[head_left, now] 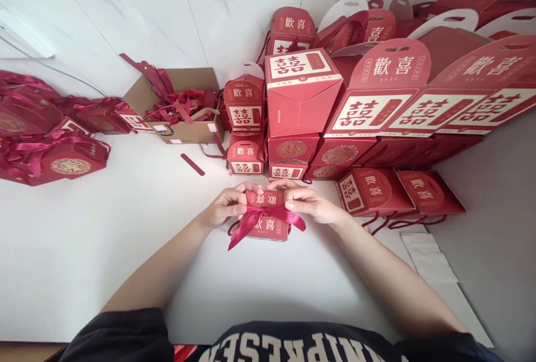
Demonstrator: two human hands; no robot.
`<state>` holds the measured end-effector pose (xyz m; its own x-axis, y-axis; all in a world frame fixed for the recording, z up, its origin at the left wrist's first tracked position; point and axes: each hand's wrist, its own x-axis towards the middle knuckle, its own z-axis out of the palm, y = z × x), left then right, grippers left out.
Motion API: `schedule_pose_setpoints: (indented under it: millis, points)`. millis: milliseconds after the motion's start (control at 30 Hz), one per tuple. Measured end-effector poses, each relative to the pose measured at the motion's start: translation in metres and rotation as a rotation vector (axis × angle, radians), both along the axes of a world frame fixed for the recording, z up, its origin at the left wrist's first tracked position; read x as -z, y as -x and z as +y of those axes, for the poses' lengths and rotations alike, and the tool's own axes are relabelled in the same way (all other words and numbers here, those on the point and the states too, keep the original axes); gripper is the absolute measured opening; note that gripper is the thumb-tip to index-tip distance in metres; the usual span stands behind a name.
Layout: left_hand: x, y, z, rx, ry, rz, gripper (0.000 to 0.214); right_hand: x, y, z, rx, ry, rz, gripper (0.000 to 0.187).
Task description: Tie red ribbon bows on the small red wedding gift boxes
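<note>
A small red gift box (268, 227) with gold characters stands on the white table (104, 250) in front of me. A dark red ribbon (251, 221) is tied around it in a bow, with one tail hanging to the lower left. My left hand (224, 207) pinches the box's top flap and ribbon from the left. My right hand (310, 204) grips the same top from the right, fingers curled. Both hands touch the box.
Stacks of finished red boxes (299, 91) stand behind against the marble wall. Flat folded boxes (377, 190) lie at the right. An open cardboard carton (184, 119) holds ribbons. Hexagonal red boxes (62, 163) with ribbons pile at the left. A loose red strip (192, 164) lies on the table.
</note>
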<state>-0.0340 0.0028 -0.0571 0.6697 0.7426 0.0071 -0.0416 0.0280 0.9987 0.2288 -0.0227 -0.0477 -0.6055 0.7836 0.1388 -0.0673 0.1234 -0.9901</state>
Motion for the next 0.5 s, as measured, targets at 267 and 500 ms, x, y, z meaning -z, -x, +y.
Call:
schedule_pose_setpoints:
  millis: [267, 500]
  points:
    - [-0.037, -0.002, 0.002, -0.057, -0.357, 0.229, 0.038, -0.026, -0.009, -0.002, 0.189, -0.057, -0.248, 0.032]
    - [-0.071, -0.003, -0.014, 0.023, -0.320, 0.607, 0.036, -0.048, -0.015, -0.013, 0.074, -0.146, -0.614, 0.048]
